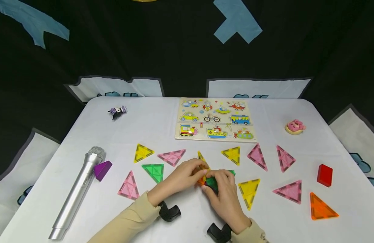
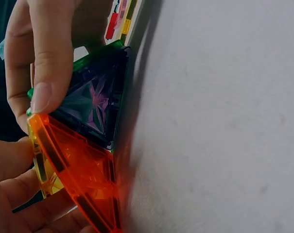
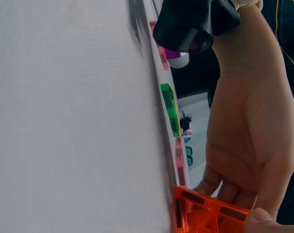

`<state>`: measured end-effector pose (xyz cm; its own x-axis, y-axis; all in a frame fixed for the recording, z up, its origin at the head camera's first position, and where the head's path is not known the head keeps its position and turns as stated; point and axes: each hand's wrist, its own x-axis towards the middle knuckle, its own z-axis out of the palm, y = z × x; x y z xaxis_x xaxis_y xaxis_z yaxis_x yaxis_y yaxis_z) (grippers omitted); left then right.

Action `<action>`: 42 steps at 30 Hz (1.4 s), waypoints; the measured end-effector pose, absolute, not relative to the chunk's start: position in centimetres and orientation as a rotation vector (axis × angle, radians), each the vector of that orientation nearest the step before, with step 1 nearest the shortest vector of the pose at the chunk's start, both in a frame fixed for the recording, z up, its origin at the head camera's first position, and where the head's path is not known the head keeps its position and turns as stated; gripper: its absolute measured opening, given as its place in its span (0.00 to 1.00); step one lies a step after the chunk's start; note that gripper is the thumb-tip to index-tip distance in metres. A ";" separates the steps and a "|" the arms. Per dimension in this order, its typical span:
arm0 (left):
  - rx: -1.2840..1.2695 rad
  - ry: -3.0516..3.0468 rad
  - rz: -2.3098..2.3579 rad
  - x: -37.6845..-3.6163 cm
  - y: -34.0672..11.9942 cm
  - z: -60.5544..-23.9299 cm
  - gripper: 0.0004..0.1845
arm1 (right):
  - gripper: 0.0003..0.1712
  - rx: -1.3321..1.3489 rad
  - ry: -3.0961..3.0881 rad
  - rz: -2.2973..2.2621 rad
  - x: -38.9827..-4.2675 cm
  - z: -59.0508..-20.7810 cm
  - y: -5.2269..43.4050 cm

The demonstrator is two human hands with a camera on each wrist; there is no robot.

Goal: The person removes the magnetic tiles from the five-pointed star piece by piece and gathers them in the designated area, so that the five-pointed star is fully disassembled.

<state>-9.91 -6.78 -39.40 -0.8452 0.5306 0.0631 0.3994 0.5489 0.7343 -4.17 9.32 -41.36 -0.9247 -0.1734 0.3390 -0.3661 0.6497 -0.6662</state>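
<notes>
Gripping a small cluster of magnetic triangle tiles at the middle of the white table, both hands meet just in front of the person. The left hand has its fingers curled round the orange tile and the upright yellow tile, while the right hand curls its fingers over the green tile, which touches the orange one edge to edge. Loose pink, yellow, green and orange triangles lie flat around them. A wooden vehicle puzzle board sits farther back, a silver toy microphone lies well to the left beside a purple block, and a red block rests to the right.
</notes>
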 end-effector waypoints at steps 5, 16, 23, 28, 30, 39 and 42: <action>0.739 2.624 1.191 -10.1 -6.6 -39.3 0.09 | 0.18 0.425 -2.623 1.127 -4.2 -41.3 9.3; 0.661 2.741 1.248 -10.4 -6.7 -40.1 0.07 | 0.17 0.431 -2.622 1.163 -4.2 -41.3 9.1; 0.562 2.583 1.364 -12.2 -6.8 -40.5 0.09 | 0.17 0.428 -2.633 1.150 -4.1 -41.3 9.0; 0.675 2.730 1.042 -12.8 -6.3 -39.9 0.07 | 0.17 0.426 -2.625 1.139 -4.0 -41.4 9.0; 0.665 2.797 0.929 -12.5 -6.3 -39.6 0.06 | 0.17 0.424 -2.631 1.145 -4.0 -41.4 9.0; 0.443 2.703 1.038 -9.4 -8.2 -38.2 0.09 | 0.18 0.447 -2.616 1.129 -4.1 -41.2 9.4; 0.392 2.496 1.201 -7.9 -9.3 -38.2 0.13 | 0.19 0.479 -2.614 1.137 -4.0 -41.1 9.4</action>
